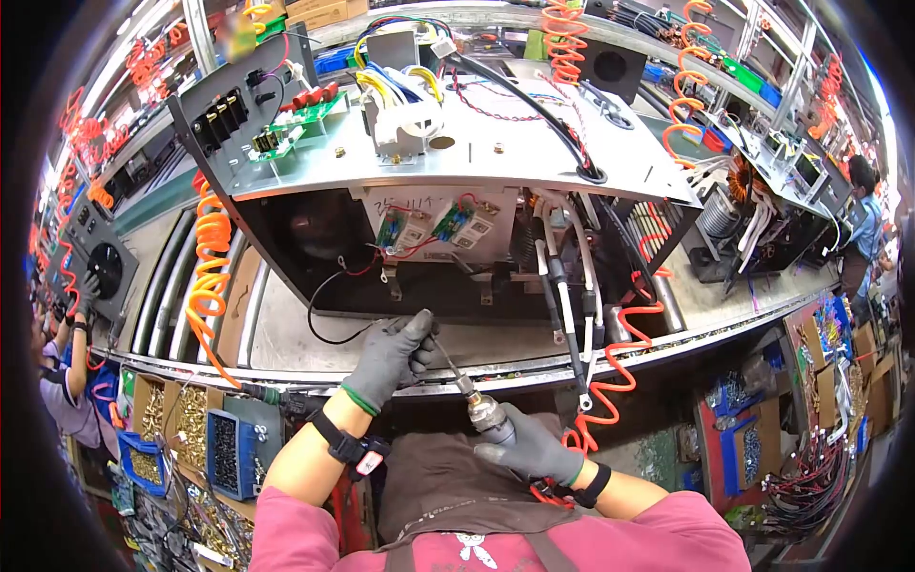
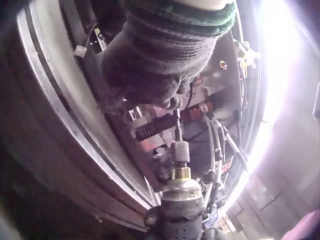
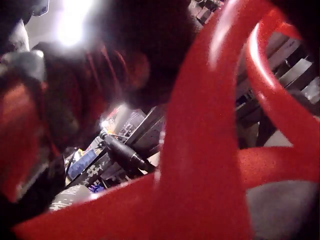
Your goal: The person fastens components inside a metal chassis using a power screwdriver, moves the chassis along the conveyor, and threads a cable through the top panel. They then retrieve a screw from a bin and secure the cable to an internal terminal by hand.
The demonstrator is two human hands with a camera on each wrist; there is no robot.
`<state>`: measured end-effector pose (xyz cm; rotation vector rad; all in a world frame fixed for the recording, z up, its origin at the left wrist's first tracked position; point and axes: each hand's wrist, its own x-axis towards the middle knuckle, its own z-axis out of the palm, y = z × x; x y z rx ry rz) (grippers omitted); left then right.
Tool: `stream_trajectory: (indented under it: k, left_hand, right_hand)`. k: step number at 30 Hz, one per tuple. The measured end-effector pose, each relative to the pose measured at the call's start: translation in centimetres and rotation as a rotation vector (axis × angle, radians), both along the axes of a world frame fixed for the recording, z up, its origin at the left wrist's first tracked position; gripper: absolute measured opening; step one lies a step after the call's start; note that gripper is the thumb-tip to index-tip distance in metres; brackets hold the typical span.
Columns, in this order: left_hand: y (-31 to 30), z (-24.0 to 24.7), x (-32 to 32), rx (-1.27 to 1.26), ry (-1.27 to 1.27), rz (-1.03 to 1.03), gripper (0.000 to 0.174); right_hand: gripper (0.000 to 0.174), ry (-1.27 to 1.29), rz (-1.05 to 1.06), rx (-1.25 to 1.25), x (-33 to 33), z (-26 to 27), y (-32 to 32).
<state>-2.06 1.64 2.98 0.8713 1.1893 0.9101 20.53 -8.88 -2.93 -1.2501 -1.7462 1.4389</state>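
Observation:
My gloved right hand grips the body of a powered screwdriver, its bit pointing up and left. The gloved left hand has its fingers curled near the bit's tip, in front of a large metal equipment housing. A thin black cable runs out of the housing and into the left hand; its end is hidden by the fingers. In the left wrist view, the bit reaches right up to the curled fingers. A red coiled hose fills much of the right wrist view.
Open parts bins with screws stand at lower left. Orange coiled hoses hang beside the housing. Thick cables with white sleeves drop over the bench edge. A second open unit is to the right, with wire bundles below.

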Motion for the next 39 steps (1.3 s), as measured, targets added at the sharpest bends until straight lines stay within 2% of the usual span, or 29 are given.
stream_trajectory:
  k: [3, 5, 6, 8, 10, 12, 16, 20, 22, 26, 32, 34, 35, 37, 38, 39]
  left_hand:
    - [0.6, 0.5, -0.7, -0.041, 0.014, -0.034, 0.034]
    - [1.4, 0.5, -1.8, -0.003, 0.000, -0.242, 0.033]
    - [1.6, 1.0, -2.0, -0.002, -0.002, -0.242, 0.033]
    - [1.8, 2.7, -2.3, 0.119, 0.176, -0.371, 0.031]
    - [2.2, 2.5, -1.9, 0.084, 0.259, -0.365, 0.029]
    - [2.6, 1.0, -1.6, -0.094, -0.006, -0.208, 0.029]
    - [3.5, -0.5, 1.2, -0.191, -0.341, 0.165, 0.029]
    - [3.8, 0.7, 1.2, -0.116, -0.313, 0.088, 0.027]
    - [4.1, 1.2, 0.7, -0.013, -0.193, -0.007, 0.026]
    - [4.5, 1.8, 0.1, -0.066, -0.118, -0.069, 0.027]
    - [6.8, 1.1, -0.4, 0.061, 0.071, -0.201, 0.026]
    - [8.1, -1.0, -1.1, 0.674, 0.311, -0.334, 0.032]
    - [8.2, -1.4, -1.0, 0.674, 0.311, -0.338, 0.032]
    - [8.2, -1.3, -0.1, 1.207, 1.198, -0.322, 0.061]
    - [8.3, -1.6, 0.0, 1.212, 1.195, -0.325, 0.061]
    - [8.4, -2.0, 0.0, 1.121, 1.182, -0.381, 0.071]
  right_hand:
    - [0.054, -0.016, -0.010, -0.004, -0.3, 0.3, 0.0]
    - [0.054, -0.005, -0.011, 0.010, -0.3, 0.2, -0.1]
    - [0.054, 0.012, -0.014, 0.022, -0.4, 0.1, -0.2]
    - [0.054, -0.004, -0.003, 0.019, -0.4, 0.2, -0.1]
    - [0.054, -0.018, 0.009, 0.011, -0.7, 0.1, 0.0]
    - [0.056, 0.019, -0.020, -0.012, -1.2, -0.2, 0.7]
    - [0.059, -0.022, -0.113, -0.051, -2.0, 0.4, 2.1]
    - [0.062, 0.013, -0.140, -0.020, -2.1, 1.4, 2.9]
    - [0.062, 0.025, -0.118, -0.056, -1.8, 1.0, 2.9]
    - [0.061, 0.041, -0.122, -0.077, -1.8, 1.2, 2.9]
    - [0.056, 0.208, -0.157, -0.202, -3.0, 1.6, 3.6]
    - [0.049, 0.170, -0.188, -0.260, -3.3, 2.2, 3.8]
    - [0.044, 0.183, -0.219, -0.195, -3.6, 1.2, 4.1]
    - [0.042, 0.233, -0.227, -0.216, -4.0, 0.6, 4.7]
    - [0.041, 0.279, -0.230, -0.234, -4.1, 0.5, 5.0]
    - [0.041, 0.280, -0.234, -0.232, -4.1, 0.7, 5.3]
